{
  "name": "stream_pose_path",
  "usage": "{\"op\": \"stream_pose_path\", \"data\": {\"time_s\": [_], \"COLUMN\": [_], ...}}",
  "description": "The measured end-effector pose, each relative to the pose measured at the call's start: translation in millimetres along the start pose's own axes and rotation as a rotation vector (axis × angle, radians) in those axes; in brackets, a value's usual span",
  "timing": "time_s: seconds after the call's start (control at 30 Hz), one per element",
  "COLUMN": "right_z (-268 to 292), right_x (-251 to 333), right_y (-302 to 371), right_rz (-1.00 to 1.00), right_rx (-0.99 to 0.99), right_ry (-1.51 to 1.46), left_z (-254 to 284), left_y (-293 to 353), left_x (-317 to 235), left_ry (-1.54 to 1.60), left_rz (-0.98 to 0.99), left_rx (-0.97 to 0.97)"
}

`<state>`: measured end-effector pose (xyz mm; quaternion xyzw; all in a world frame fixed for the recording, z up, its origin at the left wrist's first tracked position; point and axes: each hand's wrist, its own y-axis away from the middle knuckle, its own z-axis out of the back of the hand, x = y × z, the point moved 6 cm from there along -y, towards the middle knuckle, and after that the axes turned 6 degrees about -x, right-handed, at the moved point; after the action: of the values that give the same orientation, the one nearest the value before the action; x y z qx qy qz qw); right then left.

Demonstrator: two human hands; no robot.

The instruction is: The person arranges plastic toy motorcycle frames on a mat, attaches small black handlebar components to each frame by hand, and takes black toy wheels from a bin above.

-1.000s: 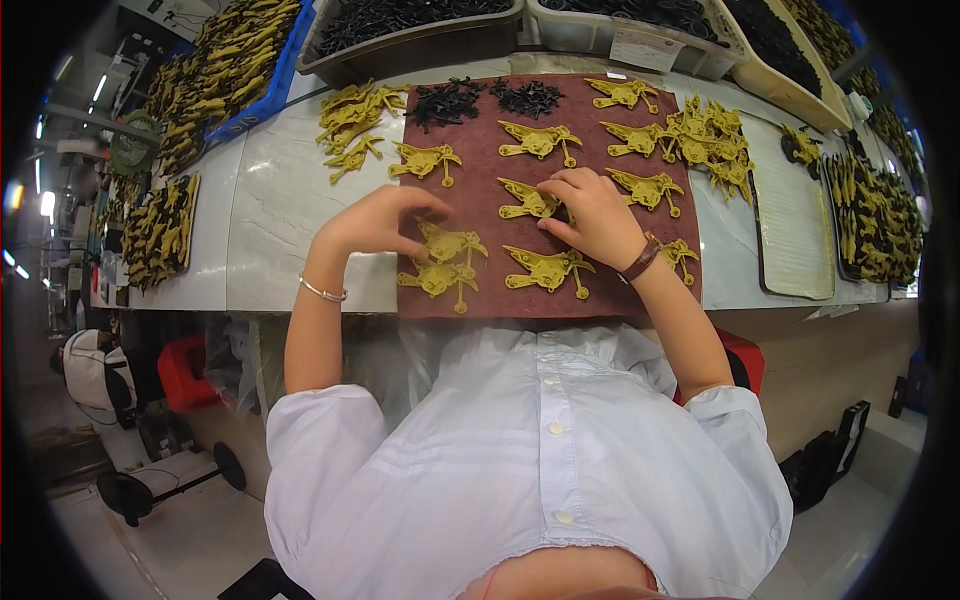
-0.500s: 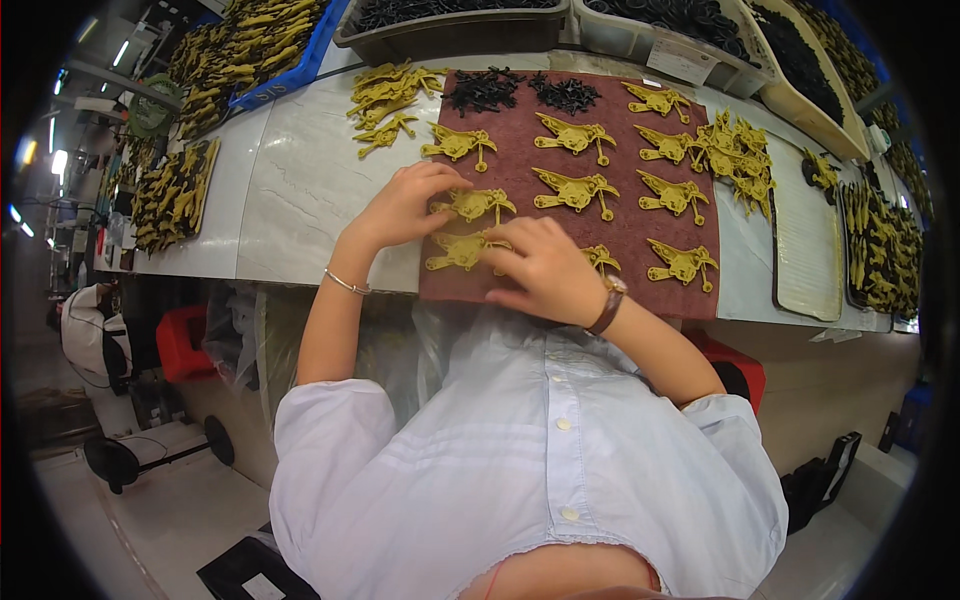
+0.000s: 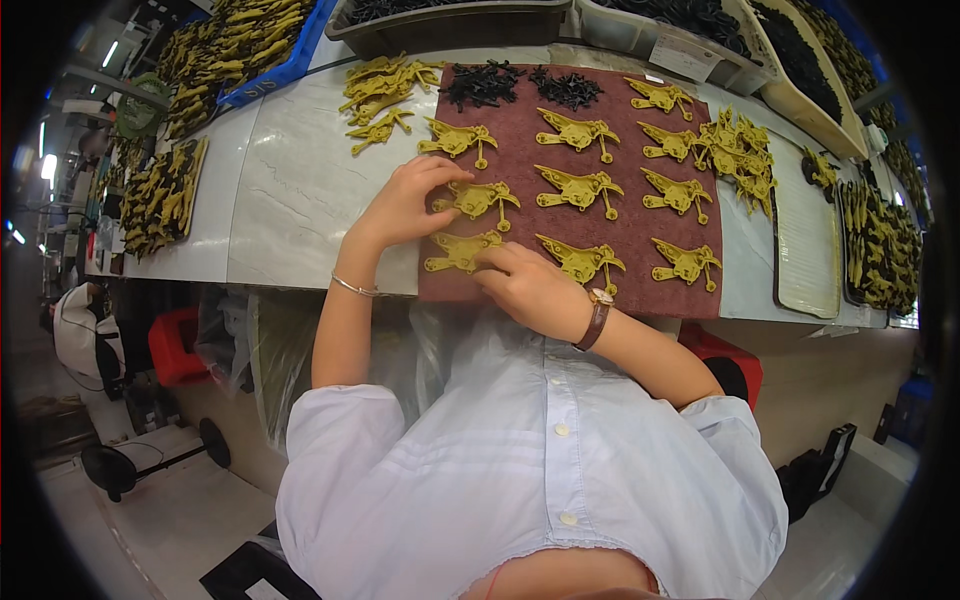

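Rows of yellow bird-head-shaped plastic parts, several with a small lever hanging from the right end, lie on a dark red cloth point(image 3: 520, 225). My left hand point(image 3: 408, 205) is at the left end of one yellow part point(image 3: 478, 202), fingers curved and thumb apart from them. Just below it, another yellow part point(image 3: 458, 252) lies at the front left of the cloth. Against its right end, my right hand point(image 3: 540, 290) has its fingers bent together; whatever is between the fingertips is hidden. Right of that hand lies a further yellow part point(image 3: 580, 260).
Two piles of small black pieces point(image 3: 484, 86) sit on the cloth's far edge. Loose yellow parts are heaped left point(image 3: 385, 90) and right point(image 3: 738, 155). Bins of black pieces point(image 3: 450, 28) line the back. A pale tray point(image 3: 808, 250) lies at the right, a blue tray point(image 3: 285, 75) far left.
My right hand has drawn its fingers together and lowered slightly, uncovering the yellow part to its right. My left hand stays at the same yellow part with little movement.
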<state>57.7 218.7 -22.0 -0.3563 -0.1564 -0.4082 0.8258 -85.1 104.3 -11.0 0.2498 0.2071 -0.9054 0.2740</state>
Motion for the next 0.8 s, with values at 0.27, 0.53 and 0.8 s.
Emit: {"op": "stream_pose_path", "data": {"time_s": [0.27, 0.53, 0.8], "right_z": [4.9, 13.0, 27.4], "right_x": [14.3, 31.8, 11.5], "right_y": [-3.9, -11.6, -28.3], "right_rz": [-0.047, 0.171, 0.156], "right_rx": [0.104, 0.138, -0.208], "right_ry": [0.096, 0.418, 0.160], "left_z": [-3.7, 25.0, -9.0], "left_y": [1.6, -9.5, -18.1], "left_x": [0.9, -18.8, -173.7], "left_ry": [-0.007, 0.138, 0.037], "left_rz": [-0.005, -0.014, -0.392], "left_rx": [0.007, -0.127, -0.018]}}
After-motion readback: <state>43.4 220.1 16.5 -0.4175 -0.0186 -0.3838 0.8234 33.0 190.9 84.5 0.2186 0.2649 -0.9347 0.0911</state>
